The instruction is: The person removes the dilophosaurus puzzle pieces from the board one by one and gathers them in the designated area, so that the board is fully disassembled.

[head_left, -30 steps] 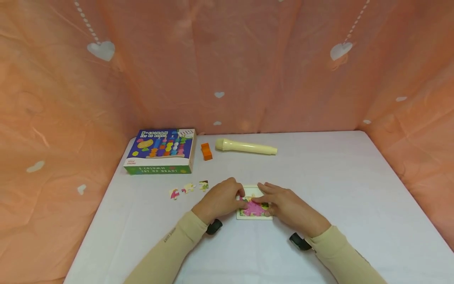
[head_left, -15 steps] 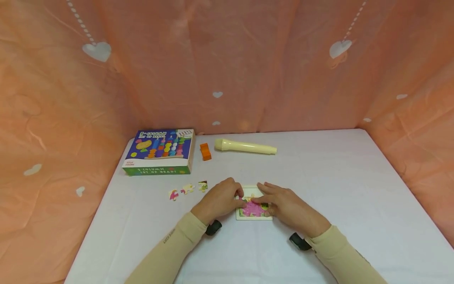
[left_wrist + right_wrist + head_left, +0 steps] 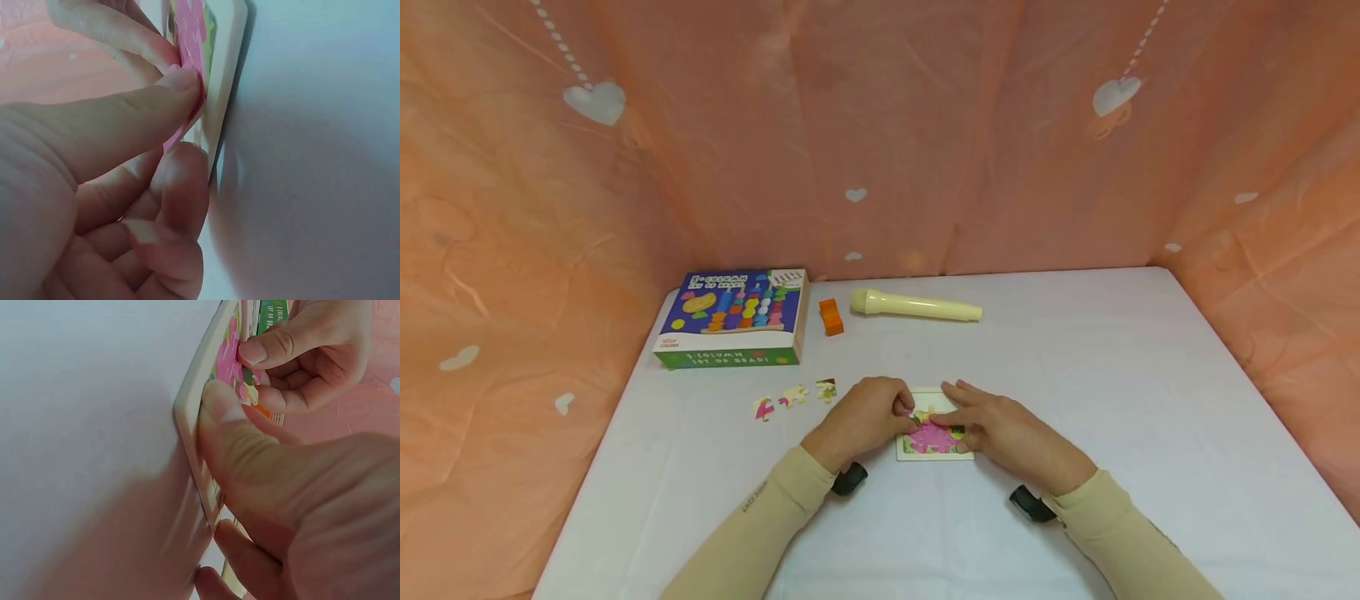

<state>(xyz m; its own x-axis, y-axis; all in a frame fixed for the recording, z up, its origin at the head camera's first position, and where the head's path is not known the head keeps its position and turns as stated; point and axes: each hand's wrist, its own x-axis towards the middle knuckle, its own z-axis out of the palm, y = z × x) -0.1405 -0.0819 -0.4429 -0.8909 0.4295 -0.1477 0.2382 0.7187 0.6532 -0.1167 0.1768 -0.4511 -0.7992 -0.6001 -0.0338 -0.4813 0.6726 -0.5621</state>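
A small framed jigsaw puzzle lies on the white table in front of me, its lower part filled with mostly pink pieces. My left hand pinches a puzzle piece between thumb and fingers at the left side of the frame. In the right wrist view that piece is tilted and partly hidden by the fingertips. My right hand rests over the right side, thumb on the frame and index finger reaching onto the assembled pieces. Its other fingers spread toward the far right corner.
Three loose puzzle pieces lie in a row left of the frame. A bead-set box sits at the back left. Beside it are an orange block and a cream microphone-shaped stick. Pinkish-orange cloth walls surround the table.
The left fingers have shifted slightly and lifted the piece they pinch, so its edge shows more. My right hand stays nearly still. The whole head view has drifted a little.
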